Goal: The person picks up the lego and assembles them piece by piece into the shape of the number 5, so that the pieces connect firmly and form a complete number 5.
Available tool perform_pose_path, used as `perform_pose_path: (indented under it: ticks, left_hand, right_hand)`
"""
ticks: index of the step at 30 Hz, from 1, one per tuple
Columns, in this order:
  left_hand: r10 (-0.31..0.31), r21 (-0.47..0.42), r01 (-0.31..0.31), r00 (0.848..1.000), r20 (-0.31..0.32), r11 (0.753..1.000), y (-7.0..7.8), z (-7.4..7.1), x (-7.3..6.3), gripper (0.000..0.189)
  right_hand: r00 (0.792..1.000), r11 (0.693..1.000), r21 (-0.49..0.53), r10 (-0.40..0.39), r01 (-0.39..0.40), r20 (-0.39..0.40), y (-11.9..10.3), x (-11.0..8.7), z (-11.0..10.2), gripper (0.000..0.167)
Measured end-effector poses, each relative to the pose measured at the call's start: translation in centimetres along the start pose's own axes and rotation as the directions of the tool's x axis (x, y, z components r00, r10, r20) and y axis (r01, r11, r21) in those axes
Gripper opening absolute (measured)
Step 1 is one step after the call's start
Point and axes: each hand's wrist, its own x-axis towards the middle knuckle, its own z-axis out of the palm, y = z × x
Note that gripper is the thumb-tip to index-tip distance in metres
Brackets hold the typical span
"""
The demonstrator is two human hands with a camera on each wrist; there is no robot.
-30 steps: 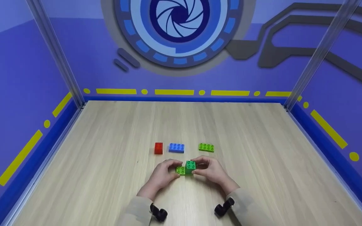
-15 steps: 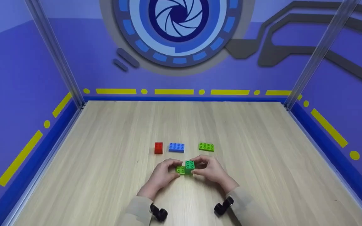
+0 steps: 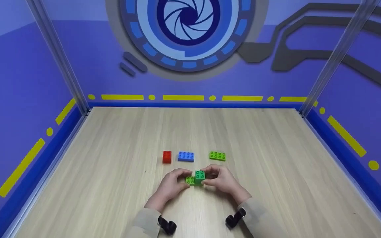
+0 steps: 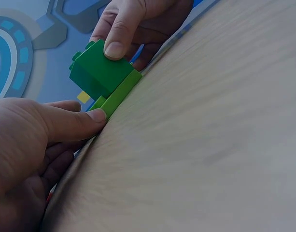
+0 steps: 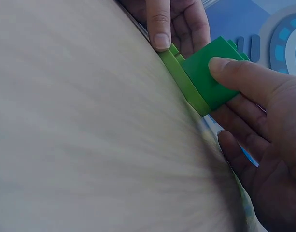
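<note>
Right hand [image 3: 223,180] pinched a dark-green four-stud brick [image 3: 199,177] while the left hand [image 3: 171,183] pinched the lime-green plate [image 3: 190,180] under it.
Thumb and fingers of each hand were parted only about as wide as the piece between them. The plate lay flat on the wooden table [image 3: 127,142], its long axis running left to right from hand to hand; the brick sat upright on its right half, nearer the right hand, leaving studs bare beside the left fingertips. Beyond the hands lay a red brick [image 3: 167,157], a blue eight-stud plate [image 3: 186,156] and, farther right, another lime-green plate [image 3: 217,156].
</note>
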Motion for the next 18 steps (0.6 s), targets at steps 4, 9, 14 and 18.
perform_pose_path:
  ticks: [4,9,14,18]
  left_hand:
    - [0.012,0.005,-0.012,1.000,-0.007,1.000,0.01,-0.02,0.01,0.041]
    - [0.012,0.007,-0.012,1.000,-0.005,1.000,0.03,-0.02,-0.02,0.041]
    - [0.023,0.011,-0.023,1.000,-0.004,1.000,-0.13,0.03,-0.01,0.041]
    - [0.033,0.016,-0.033,0.999,-0.007,0.999,-0.25,0.02,0.00,0.041]
  right_hand:
    - [1.000,0.999,0.041,-0.005,0.005,0.002,0.08,-0.04,0.06,0.032]
    - [1.000,0.999,0.052,0.004,-0.004,0.000,0.20,-0.07,0.10,0.032]
    - [1.000,0.998,0.053,0.015,-0.014,-0.012,0.28,-0.09,0.21,0.032]
    - [1.000,0.998,0.062,0.013,-0.012,-0.020,0.34,-0.10,0.36,0.033]
